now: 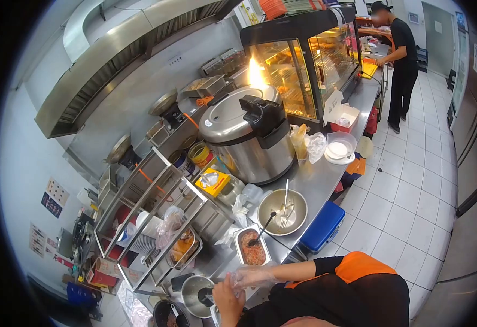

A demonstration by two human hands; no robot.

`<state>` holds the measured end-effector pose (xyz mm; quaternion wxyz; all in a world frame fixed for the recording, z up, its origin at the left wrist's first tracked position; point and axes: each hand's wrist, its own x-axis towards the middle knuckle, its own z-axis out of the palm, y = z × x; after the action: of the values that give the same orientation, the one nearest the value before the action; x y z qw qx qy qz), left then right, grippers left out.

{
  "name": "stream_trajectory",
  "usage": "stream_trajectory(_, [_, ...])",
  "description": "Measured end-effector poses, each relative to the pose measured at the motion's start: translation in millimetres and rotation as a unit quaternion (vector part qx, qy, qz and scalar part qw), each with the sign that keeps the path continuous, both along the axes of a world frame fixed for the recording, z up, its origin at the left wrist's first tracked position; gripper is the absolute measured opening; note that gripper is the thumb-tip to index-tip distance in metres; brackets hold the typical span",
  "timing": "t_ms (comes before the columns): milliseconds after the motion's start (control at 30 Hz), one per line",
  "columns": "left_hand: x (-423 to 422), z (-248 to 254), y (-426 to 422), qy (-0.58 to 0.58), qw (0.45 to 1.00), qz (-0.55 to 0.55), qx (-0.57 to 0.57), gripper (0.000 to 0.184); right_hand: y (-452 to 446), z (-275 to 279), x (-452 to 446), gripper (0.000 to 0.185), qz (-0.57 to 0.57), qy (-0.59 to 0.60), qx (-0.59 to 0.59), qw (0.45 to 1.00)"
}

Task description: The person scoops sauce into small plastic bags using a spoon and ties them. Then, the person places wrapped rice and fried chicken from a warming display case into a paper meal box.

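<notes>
A clear, loose plastic glove (261, 272) covers my right hand (245, 277), which reaches in from the right. Its fingers are partly hidden behind my left hand. My left hand (228, 300) is bare and curled, touching the glove, with its fingertips seeming to pinch the plastic. Just left of the hands is a metal bowl (193, 284) with a dark utensil (205, 296) in it. Beyond them, a rectangular metal pan (239, 233) contains a chunky reddish mixture (253, 253) and a black-handled spoon (265, 227).
A steel mixing bowl (298, 229) with utensils stands near the counter edge, before a large rice cooker (249, 158). A metal rack (135, 240) rises at left. A blue box (323, 226) sits below the counter. Another person (404, 60) works by the lit display cabinet (282, 65).
</notes>
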<state>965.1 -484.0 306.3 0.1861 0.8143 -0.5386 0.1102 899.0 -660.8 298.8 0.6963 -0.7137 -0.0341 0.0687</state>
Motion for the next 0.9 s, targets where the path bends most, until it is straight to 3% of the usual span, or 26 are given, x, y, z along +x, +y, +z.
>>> stream_trajectory(33, [-4, 1, -4, -0.015, 1.0, -0.005, 0.006, 0.081, 6, -21, 4, 0.032, -0.027, 0.045, 0.084, 0.995])
stream_trajectory(133, [-6, 4, -8, -0.057, 0.998, -0.024, 0.011, 0.082, 7, -87, 35, 0.027, 0.032, -0.016, -0.015, 0.999])
stream_trajectory(233, [2, 5, -2, -0.041, 0.999, 0.011, 0.002, 0.08, 0, -82, 34, 0.023, 0.021, -0.074, 0.116, 0.99])
stream_trajectory(333, [29, 1, 15, -0.002, 0.998, 0.055, -0.005, 0.08, -25, -27, 25, 0.027, -0.024, -0.034, -0.018, 0.999])
stream_trajectory(400, [45, -5, 16, 0.02, 0.995, 0.091, -0.029, 0.079, -43, -23, 30, 0.032, -0.097, -0.049, 0.076, 0.991])
stream_trajectory(467, [52, 6, -4, 0.025, 0.984, 0.15, -0.097, 0.074, -63, -29, 58, 0.031, -0.184, 0.036, 0.162, 0.969])
stream_trajectory(500, [69, -6, -8, 0.046, 0.976, 0.188, -0.104, 0.075, -73, -39, 82, 0.032, -0.222, 0.002, 0.192, 0.956])
stream_trajectory(600, [114, -23, -33, 0.101, 0.949, 0.294, -0.042, 0.112, -87, 4, 101, 0.021, -0.313, -0.072, 0.209, 0.924])
stream_trajectory(633, [126, -38, -38, -0.05, 0.958, 0.277, -0.056, 0.118, -89, 6, 111, 0.02, -0.297, -0.08, 0.185, 0.934])
stream_trajectory(667, [128, -33, -49, -0.002, 0.949, 0.311, -0.059, 0.114, -91, 6, 118, 0.02, -0.285, -0.093, 0.16, 0.94])
stream_trajectory(700, [123, -27, -58, -0.031, 0.945, 0.302, -0.12, 0.095, -86, 14, 116, 0.019, -0.269, -0.067, 0.131, 0.952])
stream_trajectory(733, [121, -22, -63, 0.14, 0.934, 0.239, -0.228, 0.083, -81, 29, 108, 0.017, -0.255, -0.043, 0.101, 0.961])
stream_trajectory(767, [119, -20, -67, 0.303, 0.88, 0.161, -0.329, 0.07, -76, 36, 105, 0.016, -0.244, -0.02, 0.07, 0.967])
stream_trajectory(800, [118, -20, -67, 0.451, 0.785, 0.072, -0.418, 0.059, -71, 32, 108, 0.016, -0.231, -0.027, 0.072, 0.97])
stream_trajectory(900, [115, -23, -50, 0.496, 0.74, 0.139, -0.433, 0.025, -59, 5, 116, 0.011, -0.196, -0.032, 0.084, 0.977])
